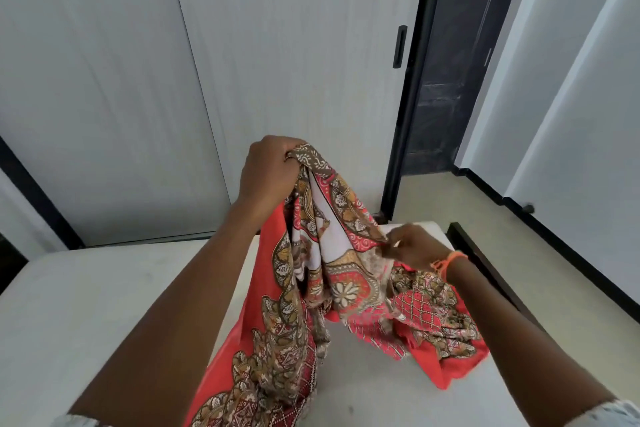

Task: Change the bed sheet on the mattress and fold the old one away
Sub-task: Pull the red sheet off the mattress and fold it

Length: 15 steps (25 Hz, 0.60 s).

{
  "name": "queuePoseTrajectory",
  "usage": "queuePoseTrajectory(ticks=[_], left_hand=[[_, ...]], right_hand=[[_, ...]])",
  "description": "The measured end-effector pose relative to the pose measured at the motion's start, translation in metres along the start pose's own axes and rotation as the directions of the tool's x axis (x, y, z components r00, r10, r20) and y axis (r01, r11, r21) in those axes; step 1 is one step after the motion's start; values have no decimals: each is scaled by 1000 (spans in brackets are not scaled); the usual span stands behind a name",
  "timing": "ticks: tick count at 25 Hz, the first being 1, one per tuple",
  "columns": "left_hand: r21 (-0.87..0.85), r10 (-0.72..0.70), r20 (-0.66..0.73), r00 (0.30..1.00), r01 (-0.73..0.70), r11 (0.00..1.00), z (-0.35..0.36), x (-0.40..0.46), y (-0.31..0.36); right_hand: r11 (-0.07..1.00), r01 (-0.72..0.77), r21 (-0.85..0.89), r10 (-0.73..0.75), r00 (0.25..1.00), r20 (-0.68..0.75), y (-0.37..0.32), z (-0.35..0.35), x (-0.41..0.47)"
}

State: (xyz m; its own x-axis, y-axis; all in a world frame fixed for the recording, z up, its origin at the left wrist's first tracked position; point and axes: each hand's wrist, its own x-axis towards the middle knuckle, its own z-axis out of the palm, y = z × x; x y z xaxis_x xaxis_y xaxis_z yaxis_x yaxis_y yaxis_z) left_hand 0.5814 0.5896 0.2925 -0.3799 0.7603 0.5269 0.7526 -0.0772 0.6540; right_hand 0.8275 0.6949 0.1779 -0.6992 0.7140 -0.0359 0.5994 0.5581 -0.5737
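Fingers of the left hand (pixel 268 168) curl tightly around a bunched corner of thin red, brown and white patterned bed sheet (pixel 332 267), raised at frame centre. The right hand (pixel 414 246), wearing an orange thread bracelet (pixel 446 262), pinches a lower fold. The sheet drapes onto the bare pale mattress (pixel 86 305).
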Motion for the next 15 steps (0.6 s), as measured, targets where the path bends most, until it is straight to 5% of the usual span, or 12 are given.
queuePoseTrajectory(ticks=[2, 4, 7, 10, 13, 15], left_hand=[[-1, 7, 7, 1000, -7, 1000, 4, 1, 5], [13, -11, -5, 1000, 11, 1000, 7, 7, 2], [190, -146, -18, 989, 146, 971, 8, 17, -19], [367, -329, 34, 944, 294, 882, 13, 10, -48], [250, -347, 279, 895, 281, 927, 20, -8, -51], [53, -191, 451, 872, 187, 981, 26, -15, -30]], right_hand=[[996, -94, -1, 94, 994, 50, 6, 27, 0], [960, -153, 237, 156, 988, 6, 9, 40, 4], [919, 4, 394, 137, 934, -330, -2, 18, 11], [947, 253, 197, -76, 773, -629, -52, -47, 12], [927, 373, -41, -333, 768, -547, -87, -84, 16], [911, 399, -103, -406, 824, -395, -93, -76, 21]])
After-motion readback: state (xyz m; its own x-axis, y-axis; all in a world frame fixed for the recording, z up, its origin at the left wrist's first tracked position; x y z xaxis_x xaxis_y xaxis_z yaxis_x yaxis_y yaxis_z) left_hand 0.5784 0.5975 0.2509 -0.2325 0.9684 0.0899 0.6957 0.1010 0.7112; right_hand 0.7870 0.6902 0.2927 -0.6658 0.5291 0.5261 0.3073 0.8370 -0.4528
